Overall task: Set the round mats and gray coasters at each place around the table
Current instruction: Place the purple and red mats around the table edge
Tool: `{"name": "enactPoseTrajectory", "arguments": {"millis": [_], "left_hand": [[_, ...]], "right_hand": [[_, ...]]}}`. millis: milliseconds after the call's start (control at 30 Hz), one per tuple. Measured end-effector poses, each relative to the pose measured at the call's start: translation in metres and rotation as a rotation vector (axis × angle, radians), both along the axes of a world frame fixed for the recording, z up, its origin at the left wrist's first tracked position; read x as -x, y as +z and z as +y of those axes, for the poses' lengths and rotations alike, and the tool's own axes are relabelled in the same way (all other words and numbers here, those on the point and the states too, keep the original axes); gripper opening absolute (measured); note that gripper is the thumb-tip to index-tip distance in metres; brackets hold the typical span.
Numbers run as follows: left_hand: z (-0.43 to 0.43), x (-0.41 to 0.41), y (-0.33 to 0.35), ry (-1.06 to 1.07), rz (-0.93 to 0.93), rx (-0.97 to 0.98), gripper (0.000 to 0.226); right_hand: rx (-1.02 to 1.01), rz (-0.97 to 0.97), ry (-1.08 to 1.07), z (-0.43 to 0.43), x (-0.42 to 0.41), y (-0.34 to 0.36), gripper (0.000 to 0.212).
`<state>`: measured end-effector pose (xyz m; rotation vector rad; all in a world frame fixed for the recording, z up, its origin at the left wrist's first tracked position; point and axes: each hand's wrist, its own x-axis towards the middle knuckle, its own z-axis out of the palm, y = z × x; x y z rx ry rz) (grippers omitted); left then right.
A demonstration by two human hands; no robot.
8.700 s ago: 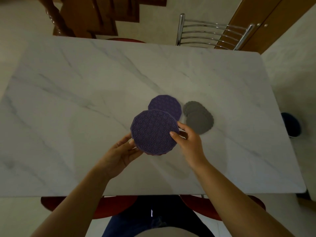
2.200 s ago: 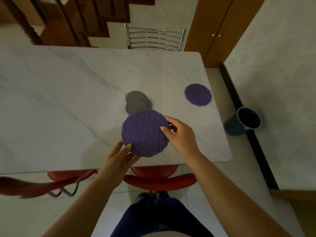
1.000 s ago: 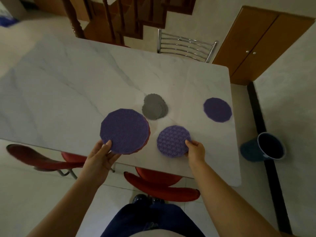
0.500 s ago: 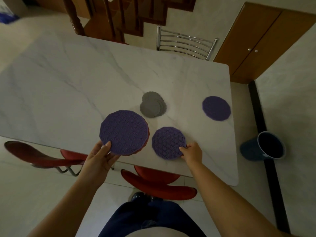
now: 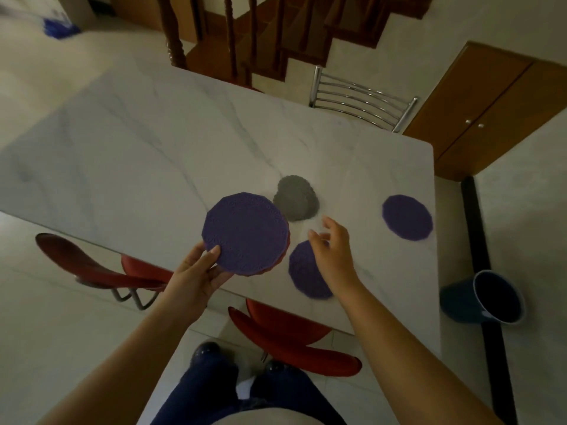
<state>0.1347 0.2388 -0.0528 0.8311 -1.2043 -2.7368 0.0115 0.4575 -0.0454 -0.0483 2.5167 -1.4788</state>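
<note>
Right hand (image 5: 333, 256) lifted off the near purple mat (image 5: 302, 276), fingers now spread and empty above its far edge, where half a second ago fingertips still touched its rim. Left hand (image 5: 196, 277) still pinching the stack of mats (image 5: 245, 233), thumb on top. Gray coasters (image 5: 295, 201) unmoved beyond right fingertips, far mat (image 5: 407, 221) well right.

Scene being dimly, evenly lit; soft shadows being cast on marble table (image 5: 153, 154); edges being bent by wide-angle distortion; right hand (image 5: 333, 251) being motion-blurred.
</note>
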Motion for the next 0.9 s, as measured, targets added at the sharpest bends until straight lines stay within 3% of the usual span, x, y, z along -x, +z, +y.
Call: {"name": "enactPoseTrajectory", "arguments": {"millis": [100,200,400,600,900], "left_hand": [[-0.021,0.006,-0.003,-0.052,0.01,-0.02,0.041],[-0.053,0.013,-0.006,-0.101,-0.001,-0.047,0.034],[-0.163,0.018,-0.01,-0.218,-0.005,0.013,0.032],[-0.286,0.009,-0.005,-0.282,0.016,0.01,0.032],[-0.369,0.003,-0.012,-0.286,0.009,-0.037,0.036]], "right_hand": [[0.121,-0.046,0.175,-0.049,-0.011,0.023,0.063],[0.05,-0.014,0.26,-0.09,-0.017,0.025,0.067],[-0.105,0.004,0.126,-0.181,-0.026,0.013,0.062],[-0.111,0.039,0.114,-0.3,-0.045,0.016,0.064],[0.084,0.142,-0.064,-0.386,-0.048,0.033,0.027]]}}
